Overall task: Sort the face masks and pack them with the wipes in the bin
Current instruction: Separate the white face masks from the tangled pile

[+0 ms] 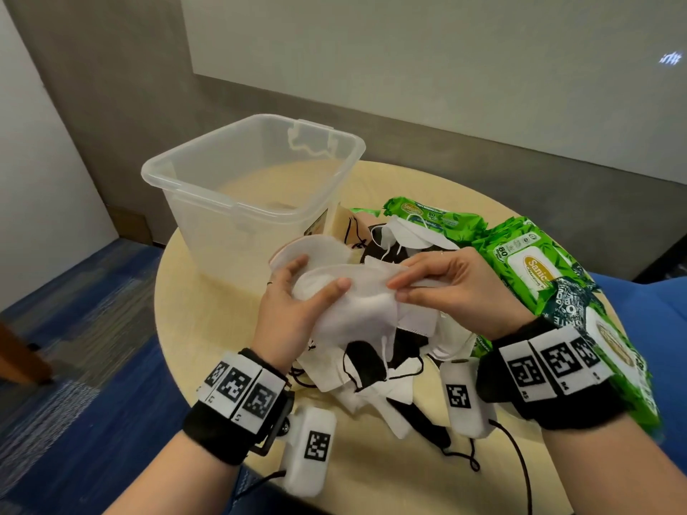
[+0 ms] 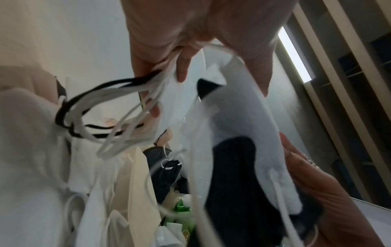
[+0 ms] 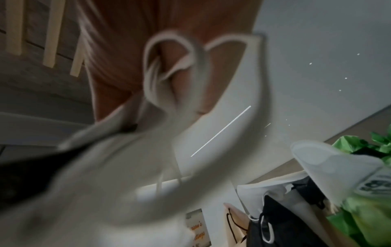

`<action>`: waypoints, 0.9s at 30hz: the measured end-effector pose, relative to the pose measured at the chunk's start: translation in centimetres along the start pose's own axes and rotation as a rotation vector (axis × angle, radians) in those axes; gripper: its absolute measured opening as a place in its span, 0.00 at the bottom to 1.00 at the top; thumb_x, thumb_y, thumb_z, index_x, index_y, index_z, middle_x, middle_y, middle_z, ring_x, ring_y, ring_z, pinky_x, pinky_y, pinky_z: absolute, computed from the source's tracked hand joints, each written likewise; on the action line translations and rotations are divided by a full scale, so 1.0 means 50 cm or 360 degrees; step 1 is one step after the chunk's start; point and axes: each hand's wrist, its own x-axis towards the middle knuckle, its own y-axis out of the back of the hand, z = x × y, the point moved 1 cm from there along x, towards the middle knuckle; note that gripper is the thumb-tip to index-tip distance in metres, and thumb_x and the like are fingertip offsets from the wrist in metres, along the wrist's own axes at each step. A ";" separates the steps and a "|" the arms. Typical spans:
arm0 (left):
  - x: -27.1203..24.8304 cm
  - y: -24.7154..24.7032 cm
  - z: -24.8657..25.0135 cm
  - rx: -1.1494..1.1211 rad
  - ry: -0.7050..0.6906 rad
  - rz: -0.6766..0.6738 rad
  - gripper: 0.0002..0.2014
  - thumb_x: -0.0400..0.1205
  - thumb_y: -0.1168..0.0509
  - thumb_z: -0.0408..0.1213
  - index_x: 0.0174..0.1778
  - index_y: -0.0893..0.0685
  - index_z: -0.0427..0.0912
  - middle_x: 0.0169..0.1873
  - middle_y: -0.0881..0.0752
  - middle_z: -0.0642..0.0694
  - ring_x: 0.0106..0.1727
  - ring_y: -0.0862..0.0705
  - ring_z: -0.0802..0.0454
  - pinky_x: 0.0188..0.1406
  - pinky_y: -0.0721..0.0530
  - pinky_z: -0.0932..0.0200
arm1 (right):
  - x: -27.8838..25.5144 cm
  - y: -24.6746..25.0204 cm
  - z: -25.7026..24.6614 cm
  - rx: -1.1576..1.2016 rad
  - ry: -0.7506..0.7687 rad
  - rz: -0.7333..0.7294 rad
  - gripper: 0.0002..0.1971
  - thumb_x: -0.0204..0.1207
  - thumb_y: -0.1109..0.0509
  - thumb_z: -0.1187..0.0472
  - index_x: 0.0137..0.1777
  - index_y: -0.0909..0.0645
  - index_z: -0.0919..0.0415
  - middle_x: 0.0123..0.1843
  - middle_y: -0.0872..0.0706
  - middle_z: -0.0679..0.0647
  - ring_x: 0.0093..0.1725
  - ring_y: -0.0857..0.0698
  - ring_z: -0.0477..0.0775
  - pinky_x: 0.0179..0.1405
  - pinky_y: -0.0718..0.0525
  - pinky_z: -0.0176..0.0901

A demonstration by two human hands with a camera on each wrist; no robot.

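Over the round table I hold a stack of white face masks (image 1: 357, 302) between both hands. My left hand (image 1: 297, 291) grips the stack's left end, thumb on top; its fingers (image 2: 182, 70) also catch several white and black ear loops (image 2: 88, 107). My right hand (image 1: 438, 280) pinches the top mask's right edge. Beneath lies a mixed pile of black and white masks (image 1: 371, 369). The clear plastic bin (image 1: 252, 187) stands just behind, nothing visible inside. Green wipes packs (image 1: 535, 269) lie to the right. The right wrist view is blurred by white mask fabric (image 3: 118, 167).
The beige table (image 1: 208, 321) is small; its edge curves close on the left and front. More wipes packs (image 1: 435, 213) sit behind the pile. Blue carpet lies below to the left, a grey wall behind. White sensor boxes (image 1: 312, 447) hang from my wrists over the table.
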 end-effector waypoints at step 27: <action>-0.039 -0.021 0.018 -0.0377 -0.0473 -0.0301 0.18 0.69 0.24 0.27 0.50 0.15 0.51 0.49 0.12 0.57 0.53 0.15 0.59 0.49 0.18 0.66 | -0.008 -0.046 -0.030 -0.0813 0.0085 0.0393 0.15 0.60 0.32 0.36 0.44 0.16 0.41 0.45 0.28 0.43 0.53 0.26 0.50 0.55 0.28 0.49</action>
